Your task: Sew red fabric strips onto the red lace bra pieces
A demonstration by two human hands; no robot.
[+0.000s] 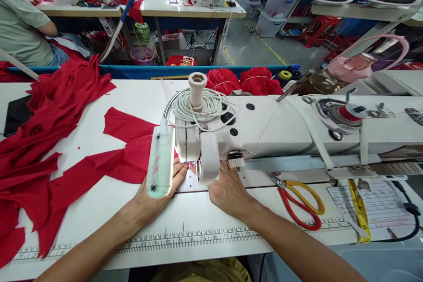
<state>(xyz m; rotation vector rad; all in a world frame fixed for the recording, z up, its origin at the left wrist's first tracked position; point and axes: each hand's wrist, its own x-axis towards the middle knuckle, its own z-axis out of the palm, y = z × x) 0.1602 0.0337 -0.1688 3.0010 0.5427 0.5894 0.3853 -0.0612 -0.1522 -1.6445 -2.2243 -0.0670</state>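
A white sewing machine (297, 128) lies across the table, its head near the middle. Both my hands reach under that head. My left hand (158, 196) rests flat on the table beside the needle plate, partly hidden by the machine's lamp (161, 161), touching the edge of a red fabric piece (128, 154). My right hand (228, 191) lies just right of the needle area with its fingers tucked under the machine head, so I cannot see what they touch. The needle and presser foot are hidden behind the head.
A heap of red fabric pieces (39, 141) covers the table's left side. Red-and-yellow scissors (299, 200), a yellow tape measure (358, 209) and a paper sheet (380, 207) lie on the right. A printed ruler (185, 240) runs along the front edge. Another person (20, 22) sits at the back left.
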